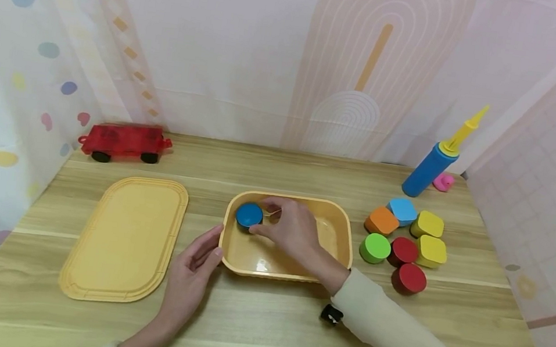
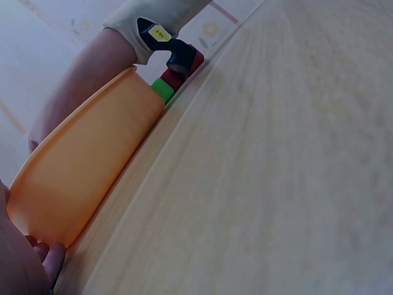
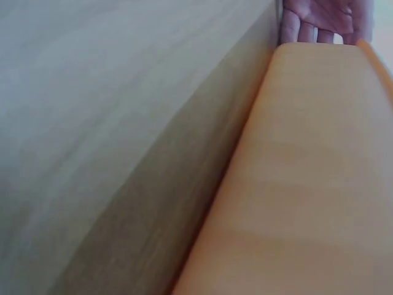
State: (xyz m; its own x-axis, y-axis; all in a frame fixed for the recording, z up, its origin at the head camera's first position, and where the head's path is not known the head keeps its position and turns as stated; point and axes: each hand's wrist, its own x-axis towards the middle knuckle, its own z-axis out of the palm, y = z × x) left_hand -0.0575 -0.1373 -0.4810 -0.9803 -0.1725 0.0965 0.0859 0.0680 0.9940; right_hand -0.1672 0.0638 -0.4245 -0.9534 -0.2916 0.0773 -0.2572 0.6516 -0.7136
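In the head view, a round blue block stands at the left end of a yellow-orange plastic box. My right hand reaches into the box and pinches the block's right side between thumb and fingertips. My left hand rests against the outside of the box's left wall, fingers fairly straight. The left wrist view shows the box's side wall and the left fingers touching its near end. In the right wrist view, the left hand appears beyond the box wall; the right hand is out of sight there.
Right of the box sit several coloured blocks, including a green one and an orange one. Behind them are a blue pump and pink duck. A yellow lid and red toy wagon lie left.
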